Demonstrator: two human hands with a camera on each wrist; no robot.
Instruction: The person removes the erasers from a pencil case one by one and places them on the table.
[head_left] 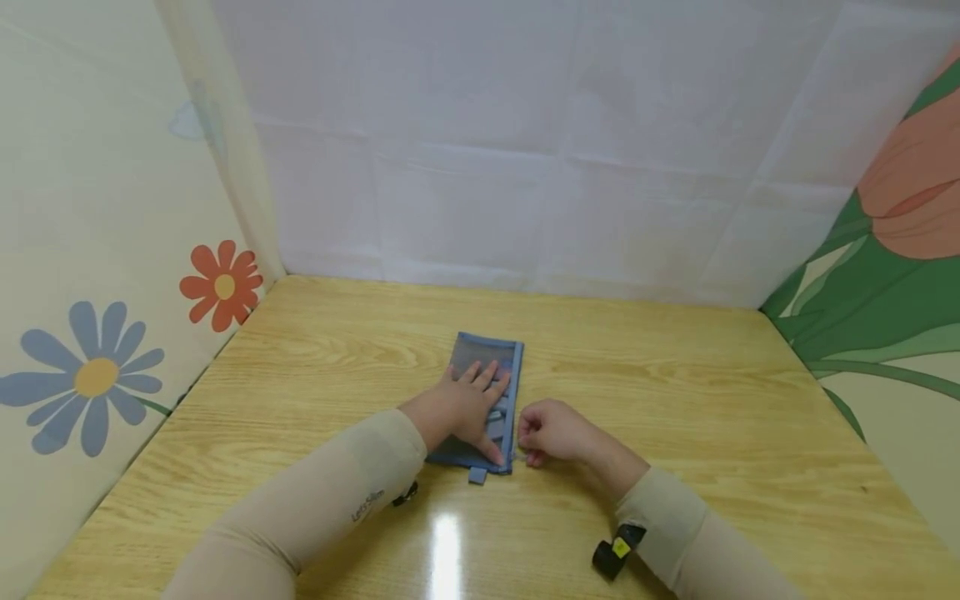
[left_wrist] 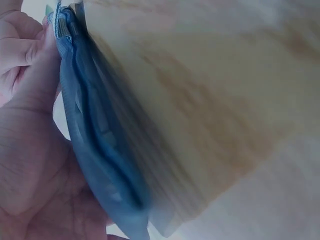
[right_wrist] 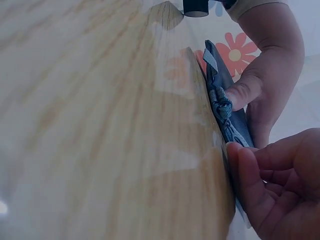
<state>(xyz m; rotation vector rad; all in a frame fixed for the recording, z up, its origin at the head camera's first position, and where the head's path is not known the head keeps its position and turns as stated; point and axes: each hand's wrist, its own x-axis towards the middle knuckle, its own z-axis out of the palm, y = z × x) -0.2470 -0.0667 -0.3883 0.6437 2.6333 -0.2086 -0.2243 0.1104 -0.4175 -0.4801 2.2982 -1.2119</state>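
Wooden surface (head_left: 675, 417), pale yellow grain, enclosed on three sides: white sheet at top of frame, flower-printed panel at left, tulip-printed panel at right. Glare patch near the bottom centre. Broad bare wood to the left and right of the hands and between the pouch and the rear sheet; side panels meeting the surface edges directly.

One blue mesh pouch (head_left: 486, 392), flat at centre frame, long axis running toward the top of the frame, far short edge well apart from the rear sheet. One small blue tab (head_left: 477, 476) projecting from its near edge. Zipper along the right long edge, seen close in the right wrist view as a ribbed blue band (right_wrist: 222, 107).

Left hand (head_left: 467, 408), one, laid flat on the pouch with fingers straight and spread, grip released, pressing the fabric down; palm against the mesh in the left wrist view (left_wrist: 35, 165).

Right hand (head_left: 551, 433), one, just beside the pouch's lower right corner, fingers curled, fingertips (right_wrist: 245, 175) meeting the zipper edge; grip pinching at the zipper end, the pull itself too small to make out.

Two beige sleeves; one black wrist-mounted device visible on each forearm, the right one (head_left: 617, 550) with a yellow mark.
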